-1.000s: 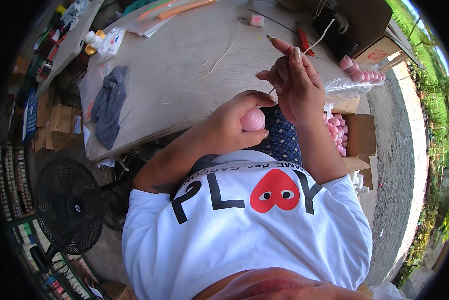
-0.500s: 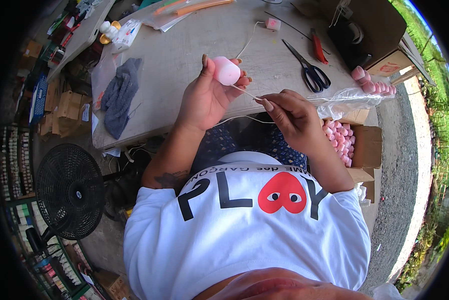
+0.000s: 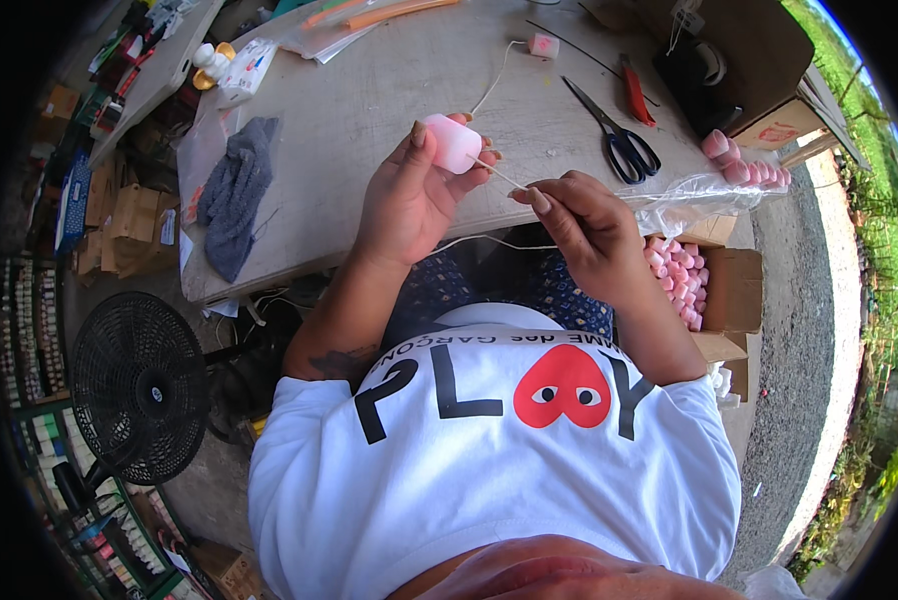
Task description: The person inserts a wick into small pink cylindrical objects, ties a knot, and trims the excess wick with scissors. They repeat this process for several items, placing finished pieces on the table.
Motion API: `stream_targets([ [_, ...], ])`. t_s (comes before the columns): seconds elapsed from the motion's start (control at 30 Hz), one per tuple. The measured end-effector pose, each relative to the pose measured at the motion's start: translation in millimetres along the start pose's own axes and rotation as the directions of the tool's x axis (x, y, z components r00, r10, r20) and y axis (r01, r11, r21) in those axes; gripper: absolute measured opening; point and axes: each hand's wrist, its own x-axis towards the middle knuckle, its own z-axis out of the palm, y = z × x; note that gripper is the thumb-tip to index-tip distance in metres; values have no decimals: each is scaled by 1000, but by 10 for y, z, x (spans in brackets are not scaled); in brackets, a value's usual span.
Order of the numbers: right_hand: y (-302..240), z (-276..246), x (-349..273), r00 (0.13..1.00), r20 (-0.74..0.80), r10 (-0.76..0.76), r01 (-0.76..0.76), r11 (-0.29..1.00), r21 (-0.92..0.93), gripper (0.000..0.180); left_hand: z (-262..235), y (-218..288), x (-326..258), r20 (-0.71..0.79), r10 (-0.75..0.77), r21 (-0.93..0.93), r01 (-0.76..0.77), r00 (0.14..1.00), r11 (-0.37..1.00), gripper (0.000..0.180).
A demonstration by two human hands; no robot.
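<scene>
A pink, round-edged cylinder (image 3: 453, 143) sits in my left hand (image 3: 409, 190), gripped between the thumb and the fingers behind it. From its right-hand face a thin white cord (image 3: 496, 173) runs taut to my right hand (image 3: 589, 225), whose thumb and forefinger pinch it. More cord leaves the far side of the cylinder and reaches a smaller pink cylinder (image 3: 544, 45) lying on the table. Another stretch of cord hangs in a loop below my hands, near the table edge.
Right of my hands on the table (image 3: 339, 120) lie black-handled scissors (image 3: 624, 140), a red-handled tool (image 3: 637, 92) and several pink cylinders (image 3: 737, 165) by clear plastic. A grey cloth (image 3: 237, 195) lies left. Below right stands a cardboard box (image 3: 734, 290) of pink pieces; a black fan (image 3: 139, 385) is lower left.
The pink cylinder has turned in my left hand, so its cord-side face points more to the right. My right hand has shifted only slightly, still pinching the cord.
</scene>
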Motion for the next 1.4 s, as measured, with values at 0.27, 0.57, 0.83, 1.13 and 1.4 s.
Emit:
stream_targets([
  [0.27, 7, -27, 4, 978, 76, 194, -208, 936, 284, 21, -25, -22, 4, 107, 27, 10, -28, 994, 1000, 55],
  [0.57, 162, 24, 28, 930, 153, 334, -367, 860, 355, 24, 82, -137, 8, 241, -10, -101, 35, 970, 994, 61],
  [0.83, 196, 2, 0, 959, -89, 270, -228, 917, 326, 13, 83, -130, 54, 141, 61, -86, -49, 988, 995, 49],
  [1.13, 229, 36, 4, 976, -200, 86, -77, 996, 54, 8, 106, -149, 82, 129, 57, -92, -46, 990, 995, 46],
  [1.4, 158, -14, 33, 980, -179, -91, 64, 986, -154, 11, 110, -163, 71, 149, 45, -85, -33, 988, 996, 45],
])
